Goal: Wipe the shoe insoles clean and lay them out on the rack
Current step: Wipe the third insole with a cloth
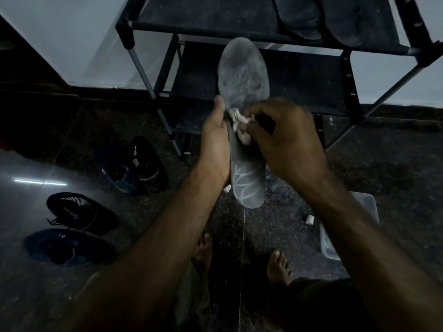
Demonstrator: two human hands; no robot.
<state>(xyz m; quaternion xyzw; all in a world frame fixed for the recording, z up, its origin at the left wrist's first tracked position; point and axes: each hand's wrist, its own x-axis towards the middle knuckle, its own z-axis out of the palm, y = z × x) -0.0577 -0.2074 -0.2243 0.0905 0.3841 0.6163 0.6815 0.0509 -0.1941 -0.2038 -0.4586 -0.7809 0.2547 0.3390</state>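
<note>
Dim light; head view looks down at a dark speckled floor (299, 192). Landmark: the grey insole (243, 92) held up mid-frame.

Far left of the insole, low: two dark shoes (79, 212) lying on the floor, one with white stripes at the toe. Nearer the insole, still to its left: a second dark pair (134, 164) standing side by side.

Left hand (215, 142): fingers curled round the insole's left edge, thumb lying straight up along that edge. It grips the insole at mid-length, toe end pointing up, heel end with pale curved lines pointing down.

Right hand (287, 135): fingers bunched, pinching a small white crumpled wipe (237, 121) and pressing it against the insole's face just above the middle.

Behind the insole: black rack (263, 29) with fabric shelves and metal legs. On its top shelf, up and to the right of the insole, two dark insoles (318, 17) lie flat side by side.

Below and right of the insole: a small white piece (309, 219) on the floor, then a clear plastic tub (330, 250), partly hidden by the right forearm.

Bare feet (279, 267) show below the insole.
</note>
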